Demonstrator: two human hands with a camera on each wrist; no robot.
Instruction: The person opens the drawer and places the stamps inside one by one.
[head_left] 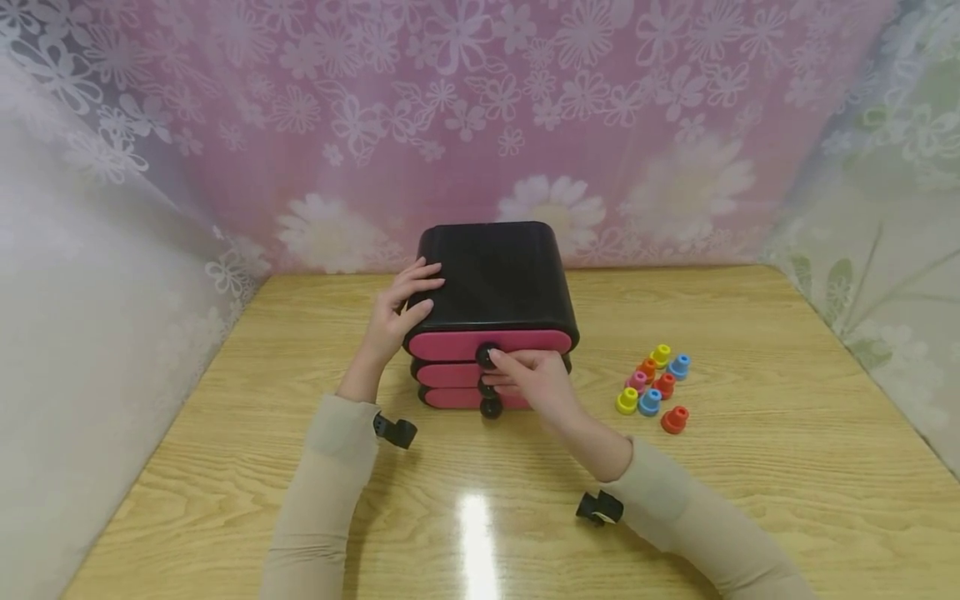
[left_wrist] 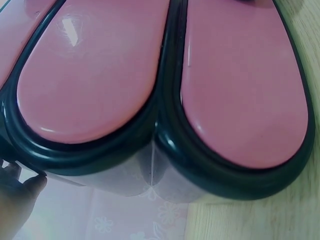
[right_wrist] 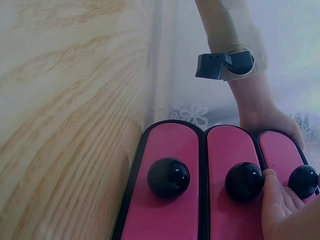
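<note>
A black box (head_left: 495, 275) with three pink drawers sits on the wooden table (head_left: 180, 500), at 12 o'clock from the person. The three drawer fronts look closed. Each one has a round black knob.

The left hand (head_left: 401, 304) is at the box's 9 o'clock side. It does not clench. Its fingers lie nearly straight across the top edge of the box.

The right hand (head_left: 547, 383) comes in from 5 o'clock. Its thumb and a finger pinch the top knob (head_left: 483, 356) on the top drawer (head_left: 450, 345). Other fingers reach down next to the middle knob (right_wrist: 244, 181), but it is hard to tell if they touch it. The bottom knob (head_left: 491, 407) is below, at 6 o'clock, and no hand is on it.

At 4 o'clock from the box, eight small bright pegs (head_left: 664, 385) stand in a bunch on the table. They are red, orange, yellow, pink and blue. No hand is near enough to touch them.

The step in hand seems to be getting hold of the top drawer. The next move probably calls for a straight, gentle pull toward 6 o'clock, with the left hand keeping the box from sliding.
</note>
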